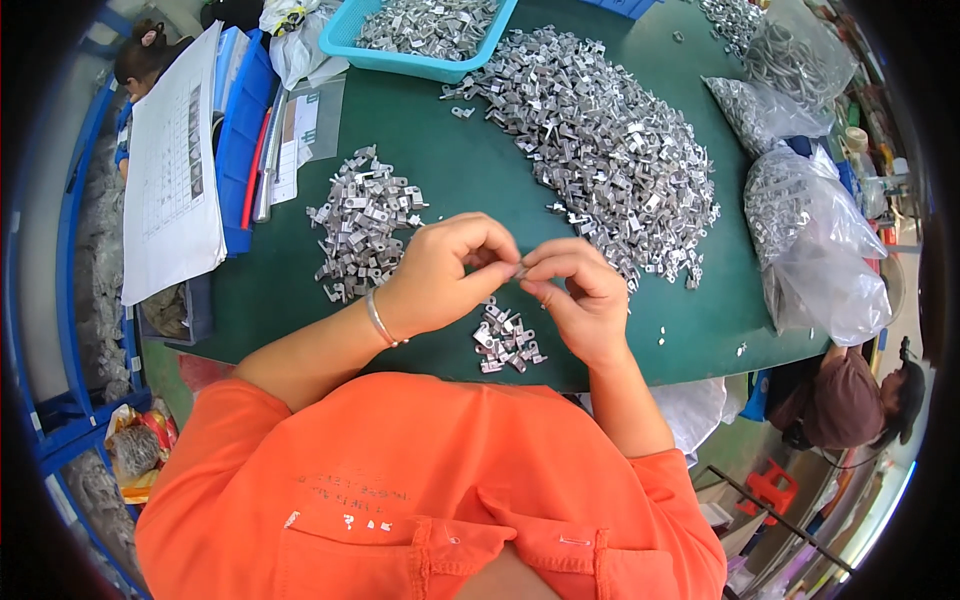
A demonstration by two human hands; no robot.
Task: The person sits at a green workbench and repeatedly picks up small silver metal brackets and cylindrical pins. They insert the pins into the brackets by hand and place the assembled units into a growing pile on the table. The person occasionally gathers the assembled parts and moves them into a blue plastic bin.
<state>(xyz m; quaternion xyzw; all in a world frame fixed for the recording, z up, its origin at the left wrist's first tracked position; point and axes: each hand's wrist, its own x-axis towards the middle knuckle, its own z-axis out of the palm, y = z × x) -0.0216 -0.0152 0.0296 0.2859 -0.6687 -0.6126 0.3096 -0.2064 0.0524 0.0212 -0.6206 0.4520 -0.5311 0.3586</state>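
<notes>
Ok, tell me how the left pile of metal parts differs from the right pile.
Size: the left pile is much smaller than the right pile.
Shape: the left pile is fairly compact, while the right pile stretches in a long, broad band.
Place: the left pile lies beside the left hand; the right pile runs from near the basket down toward the right hand.
Shared: both are loose, silvery-grey parts on the green table.

Green tabletop [460,160] passable just left of big parts heap [620,150]; turquoise basket [400,66] blocks heap's far-left corner, plastic bags [795,205] its right.
</notes>
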